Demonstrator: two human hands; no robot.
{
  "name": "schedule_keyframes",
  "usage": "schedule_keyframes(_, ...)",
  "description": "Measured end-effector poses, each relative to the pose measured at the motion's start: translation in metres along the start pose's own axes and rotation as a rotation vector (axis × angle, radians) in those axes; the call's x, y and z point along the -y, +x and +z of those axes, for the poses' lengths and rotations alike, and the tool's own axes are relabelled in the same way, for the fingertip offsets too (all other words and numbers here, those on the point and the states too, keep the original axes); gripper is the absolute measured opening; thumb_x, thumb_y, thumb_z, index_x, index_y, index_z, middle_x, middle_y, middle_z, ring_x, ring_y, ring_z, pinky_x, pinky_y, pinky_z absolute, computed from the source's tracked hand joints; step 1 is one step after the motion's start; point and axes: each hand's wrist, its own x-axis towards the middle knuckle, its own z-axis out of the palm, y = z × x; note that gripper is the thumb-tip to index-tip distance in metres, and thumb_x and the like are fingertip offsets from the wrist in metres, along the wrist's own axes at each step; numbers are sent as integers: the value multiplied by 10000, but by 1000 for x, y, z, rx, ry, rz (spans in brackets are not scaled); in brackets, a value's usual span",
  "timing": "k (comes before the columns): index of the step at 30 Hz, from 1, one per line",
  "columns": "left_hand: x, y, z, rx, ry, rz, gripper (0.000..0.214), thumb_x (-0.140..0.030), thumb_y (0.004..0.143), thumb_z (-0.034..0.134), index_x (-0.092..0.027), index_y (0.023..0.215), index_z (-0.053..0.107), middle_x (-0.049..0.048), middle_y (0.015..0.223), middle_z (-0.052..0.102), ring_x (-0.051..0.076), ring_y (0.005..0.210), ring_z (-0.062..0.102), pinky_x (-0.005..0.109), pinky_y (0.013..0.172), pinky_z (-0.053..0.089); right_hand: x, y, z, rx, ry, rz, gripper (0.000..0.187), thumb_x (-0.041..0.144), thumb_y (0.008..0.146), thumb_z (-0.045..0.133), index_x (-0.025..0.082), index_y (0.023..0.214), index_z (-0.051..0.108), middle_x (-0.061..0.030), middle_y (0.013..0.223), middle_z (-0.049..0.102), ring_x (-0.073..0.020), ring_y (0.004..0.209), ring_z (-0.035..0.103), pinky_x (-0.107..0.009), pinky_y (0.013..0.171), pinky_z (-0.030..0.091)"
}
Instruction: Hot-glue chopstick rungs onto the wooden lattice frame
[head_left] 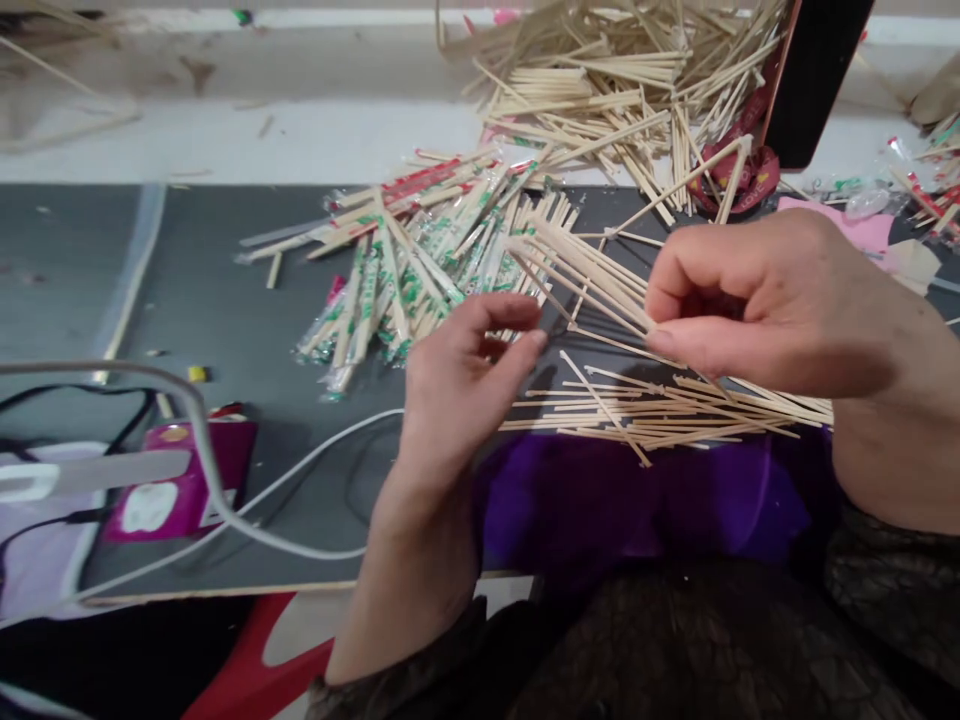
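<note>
My right hand (765, 300) pinches several thin wooden sticks (592, 275) between thumb and curled fingers. They point left, and some look joined into a light frame by small whitish blobs. My left hand (469, 370) hovers just left of the stick ends, fingers curled and thumb apart from them, with nothing visible between. Loose wooden sticks (622, 405) lie below the hands on a purple cloth (577, 490) and the table edge. Behind the left hand is a heap of wrapped chopsticks (420, 265) in clear sleeves with green and red print.
A large pile of bare sticks (600, 90) rises at the back, beside a dark phone (817, 80) and a dark red ribbon (742, 180). On the left, a white cable (300, 460) crosses the grey table (67, 270) near a magenta box (180, 470).
</note>
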Motion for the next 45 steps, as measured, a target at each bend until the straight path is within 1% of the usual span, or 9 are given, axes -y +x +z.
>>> schedule_keyframes(2,-8,-18,-3,66,220,73,105,-248,795,696,-255,896,726,-34,812,726,133,636,642,268,621,535,-4,-9,3,-6,86,57,119,204,840,540,204,759,628,35,641,614,-100,587,536,-239,573,370)
schedule_keyframes(5,-18,-37,2,263,355,226,120,-248,857,606,-231,912,711,-18,812,734,137,676,663,245,625,522,-13,-19,5,4,136,2,139,230,855,523,174,770,618,23,660,598,-101,613,536,-237,584,371)
schedule_keyframes(9,-18,-46,9,558,440,499,196,-244,920,506,-195,959,691,30,891,732,172,821,685,275,733,532,-25,-33,5,61,-42,-33,140,187,826,520,154,745,630,20,647,594,-103,610,521,-242,601,342)
schedule_keyframes(13,-6,-49,7,678,618,602,243,-170,912,465,-229,1020,675,30,939,704,184,857,664,267,649,518,-42,-49,14,90,-223,64,165,191,829,507,167,763,656,13,647,617,-110,587,516,-245,583,303)
schedule_keyframes(17,3,-55,9,665,747,635,227,-135,868,509,-244,975,677,31,934,683,188,816,641,245,556,470,-62,-57,27,78,-339,166,191,186,835,492,170,760,667,-5,652,623,-117,590,509,-251,565,271)
schedule_keyframes(29,13,-65,25,455,825,749,204,-220,935,479,-224,1000,672,36,905,688,198,814,642,263,574,479,-81,-60,43,163,-535,414,240,212,799,472,179,749,705,-48,638,623,-132,539,462,-292,522,216)
schedule_keyframes(37,16,-63,28,417,790,779,234,-255,944,476,-221,877,697,40,892,702,190,804,651,276,631,510,-81,-68,46,-30,-424,204,247,197,841,459,176,807,703,-44,756,684,-158,685,576,-287,587,296)
schedule_keyframes(41,23,-63,30,381,654,819,161,-222,922,531,-204,887,688,47,924,728,175,826,672,299,769,539,-81,-68,49,46,-369,158,230,186,832,473,178,768,694,-27,735,684,-140,678,580,-268,592,304)
schedule_keyframes(45,30,-67,32,307,610,841,77,-173,885,590,-185,878,665,45,852,732,164,792,684,279,760,548,-81,-64,57,79,-331,125,225,191,853,470,170,777,682,-40,751,685,-148,708,585,-265,610,309)
